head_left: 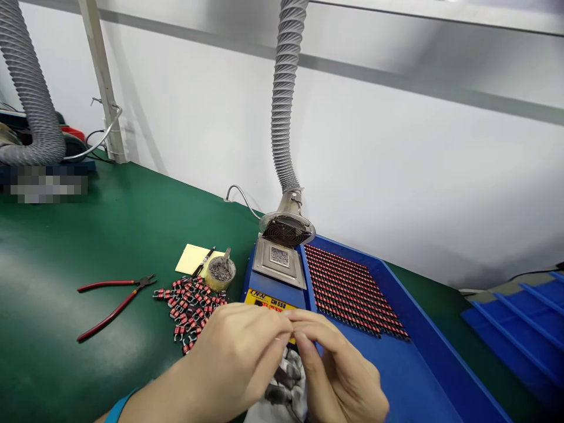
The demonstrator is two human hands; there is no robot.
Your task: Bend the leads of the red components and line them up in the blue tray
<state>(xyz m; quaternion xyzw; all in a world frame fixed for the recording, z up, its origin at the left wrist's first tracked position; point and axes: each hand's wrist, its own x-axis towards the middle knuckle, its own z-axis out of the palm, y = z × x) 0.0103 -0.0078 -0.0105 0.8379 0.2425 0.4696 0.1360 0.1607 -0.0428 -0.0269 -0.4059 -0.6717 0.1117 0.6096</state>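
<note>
My left hand [240,349] and my right hand [335,364] meet in front of a blue solder pot [278,281]. On each, thumb and fingers are pinched together, and the fingertips nearly touch. Whatever lies between them is too small or too covered to make out. Below the fingers is a crumpled whitish cloth [299,388] with dark stains, partly hidden by both hands. Beside my left hand lies a heap of small red-and-black wire-wound parts [189,308] with bare bent wire ends. More such parts [352,288] stand in tight rows in a blue tray [418,376] to the right.
Red-handled cutting pliers [138,285] lie open at left. A tub of grey material [220,273] stands by a yellow note pad [187,258] and a pen [205,260]. A fume hose [284,106] hangs over the pot. Blue ribbed trays [520,335] are far right.
</note>
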